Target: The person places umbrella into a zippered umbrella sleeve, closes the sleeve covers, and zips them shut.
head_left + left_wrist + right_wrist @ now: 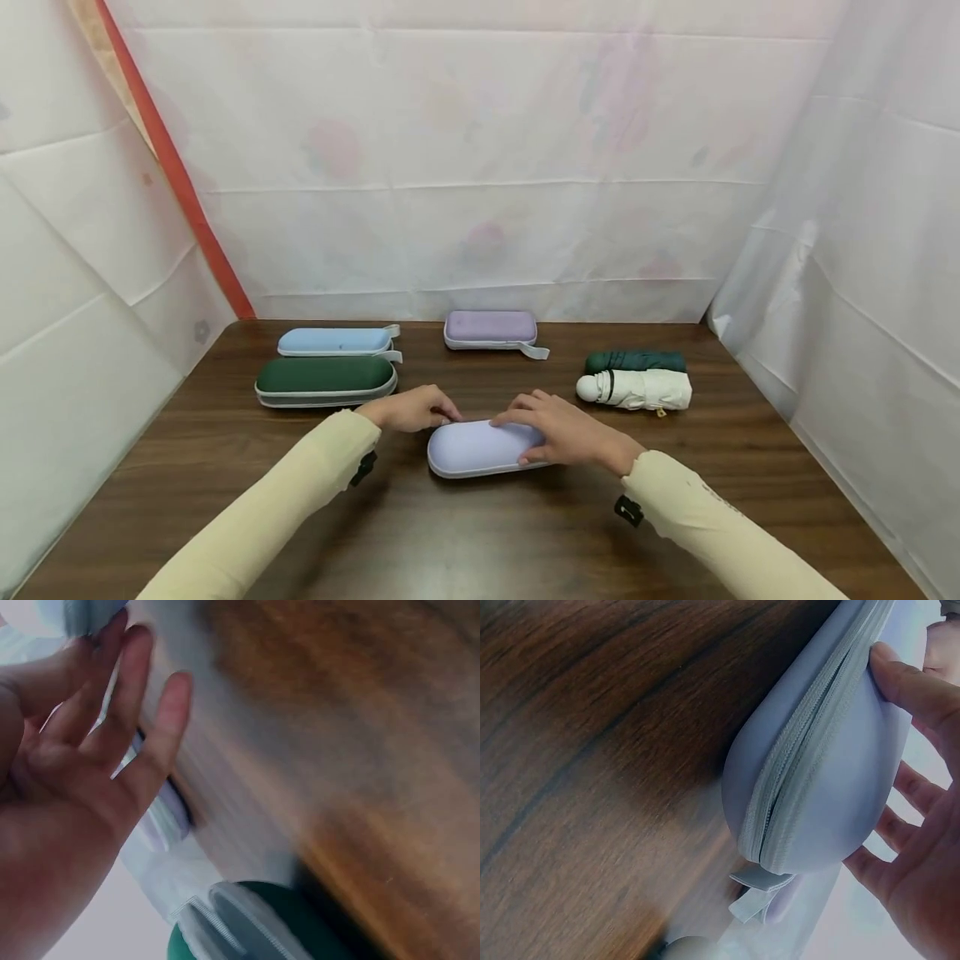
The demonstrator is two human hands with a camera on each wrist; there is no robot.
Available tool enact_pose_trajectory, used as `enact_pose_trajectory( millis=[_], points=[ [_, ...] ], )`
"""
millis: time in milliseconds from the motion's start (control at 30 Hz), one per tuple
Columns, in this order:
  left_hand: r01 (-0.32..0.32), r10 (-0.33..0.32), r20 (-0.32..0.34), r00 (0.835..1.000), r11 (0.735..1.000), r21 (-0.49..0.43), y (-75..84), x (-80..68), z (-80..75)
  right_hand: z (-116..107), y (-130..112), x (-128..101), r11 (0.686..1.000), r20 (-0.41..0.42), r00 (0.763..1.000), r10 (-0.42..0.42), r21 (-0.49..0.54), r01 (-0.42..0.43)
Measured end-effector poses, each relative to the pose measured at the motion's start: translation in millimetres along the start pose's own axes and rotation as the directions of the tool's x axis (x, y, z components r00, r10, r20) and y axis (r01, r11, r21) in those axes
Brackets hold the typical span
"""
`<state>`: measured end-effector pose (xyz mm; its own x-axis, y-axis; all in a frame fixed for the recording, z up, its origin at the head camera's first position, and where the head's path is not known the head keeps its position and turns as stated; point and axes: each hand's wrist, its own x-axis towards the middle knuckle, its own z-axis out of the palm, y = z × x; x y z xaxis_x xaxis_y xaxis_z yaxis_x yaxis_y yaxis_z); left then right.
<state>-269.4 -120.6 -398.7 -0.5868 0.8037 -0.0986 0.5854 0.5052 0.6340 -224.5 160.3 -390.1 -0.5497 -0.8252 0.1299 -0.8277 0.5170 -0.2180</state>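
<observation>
A pale lavender zip case (468, 450) lies flat on the brown table (465, 542), closed. My right hand (528, 435) grips its right end, fingers spread over the top and thumb on the near side. In the right wrist view the thumb (911, 684) presses beside the zipper of the case (817, 787), with the other fingers behind it. My left hand (420, 410) lies at the case's far left corner, fingers straight; whether they touch it is unclear. The blurred left wrist view shows the left hand (112, 735) with an empty palm.
Behind on the left lie a light blue case (335, 340) and a dark green case (325, 379). A purple case (491, 327) sits at the back middle. On the right lie a dark green folded umbrella (636, 361) and a white folded umbrella (636, 389). White sheets wall in the table.
</observation>
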Motion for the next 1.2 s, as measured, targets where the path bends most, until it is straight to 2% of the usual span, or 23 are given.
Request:
enact_pose_trajectory(
  millis=[133, 200, 267, 367, 533, 667, 933, 1100, 1200],
  points=[
    [-0.038, 0.047, -0.079, 0.996, 0.993, 0.114, -4.1, -2.4, 9.9, 2, 0, 0, 1.0, 0.025, 1.0, 0.007, 0.018, -0.007],
    [-0.021, 0.049, -0.124, 0.991, 0.976, 0.217, -3.1, -3.5, 14.6, 1, 1, 0, 1.0, 0.034, 0.999, 0.014, 0.019, -0.015],
    [0.021, 0.035, -0.167, 0.985, 0.947, 0.321, -1.8, -5.3, 18.0, 1, 3, 0, 1.0, 0.038, 0.999, 0.013, 0.015, -0.013],
    [0.077, 0.031, -0.227, 0.973, 0.89, 0.45, -0.9, -10.1, 20.8, 1, 4, 3, 1.0, 0.039, 0.999, 0.008, 0.009, -0.008],
    [0.06, 0.115, -0.265, 0.957, 0.819, 0.571, -1.6, -20.9, 23.8, 2, 4, 4, 1.0, 0.027, 1.0, -0.003, -0.004, 0.003],
    [0.057, 0.149, -0.277, 0.949, 0.786, 0.616, -2.3, -29.5, 25.8, 4, 4, 3, 1.0, 0.017, 1.0, -0.003, -0.016, 0.003],
    [0.025, 0.197, -0.283, 0.939, 0.78, 0.625, -1.8, -41.2, 29.0, 5, 0, -1, 0.998, 0.012, 0.999, 0.031, -0.046, -0.031],
    [-0.012, 0.251, -0.266, 0.931, 0.749, 0.662, -3.0, -46.7, 26.1, 3, -2, 1, 0.997, 0.0, 1.0, -0.004, -0.074, 0.004],
    [-0.04, 0.274, -0.249, 0.929, 0.744, 0.667, -4.1, -49.1, 23.4, 2, -2, 1, 0.996, -0.004, 1.0, -0.007, -0.091, 0.006]
  ],
)
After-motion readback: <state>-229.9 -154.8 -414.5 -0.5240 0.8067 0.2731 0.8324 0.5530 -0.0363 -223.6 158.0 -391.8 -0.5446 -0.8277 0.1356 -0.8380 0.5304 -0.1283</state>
